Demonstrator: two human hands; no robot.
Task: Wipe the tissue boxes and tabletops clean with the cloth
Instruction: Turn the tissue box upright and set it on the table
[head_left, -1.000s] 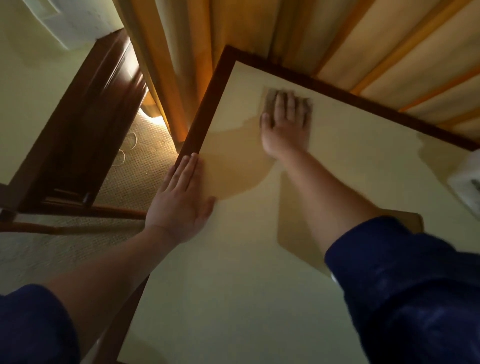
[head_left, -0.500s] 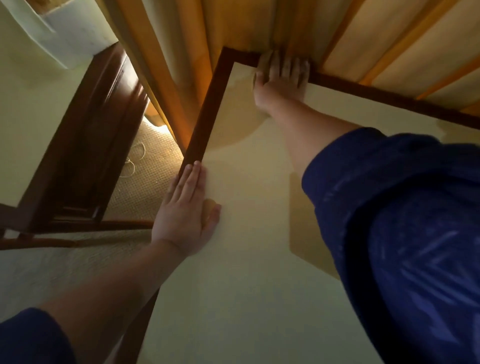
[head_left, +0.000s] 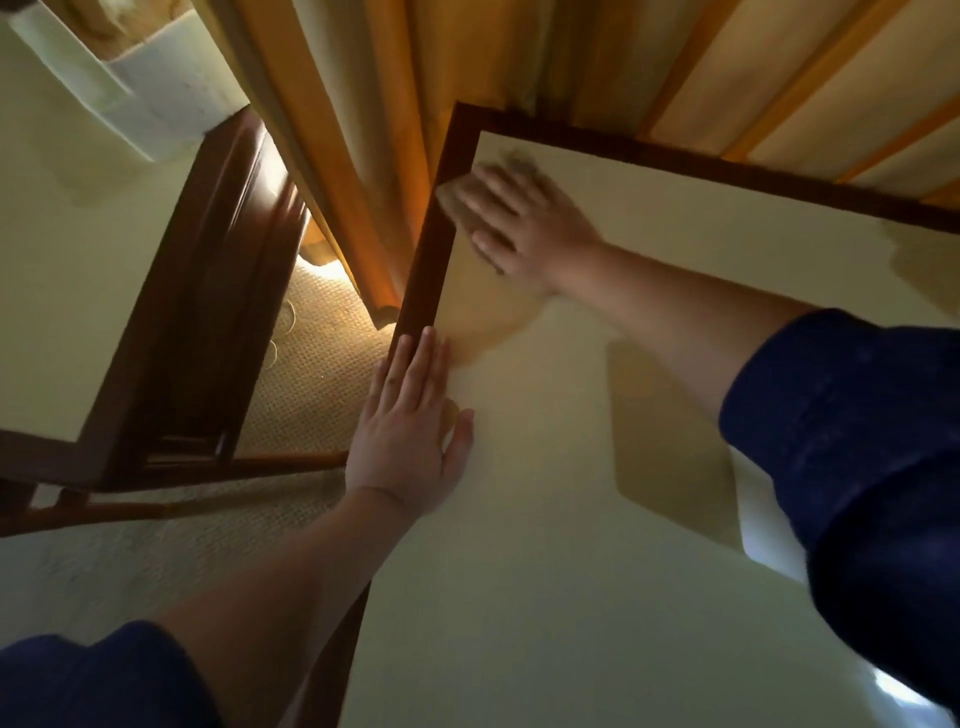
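A pale cream tabletop (head_left: 545, 545) with a dark wooden border fills the lower right of the head view. My right hand (head_left: 524, 223) lies flat near the table's far left corner, pressing a greyish cloth (head_left: 514, 163) that shows blurred just beyond and under the fingers. My left hand (head_left: 410, 431) rests flat on the table's left edge, fingers together, holding nothing. No tissue box shows in this view.
Orange and cream curtains (head_left: 374, 130) hang behind the table's far edge. A second cream-topped table (head_left: 67, 291) with dark wood sides stands to the left, across a gap of woven carpet (head_left: 317, 374).
My right hand with the cloth has slid from the far edge back and leftward to the table's left border. My left hand has stayed put on the left edge.
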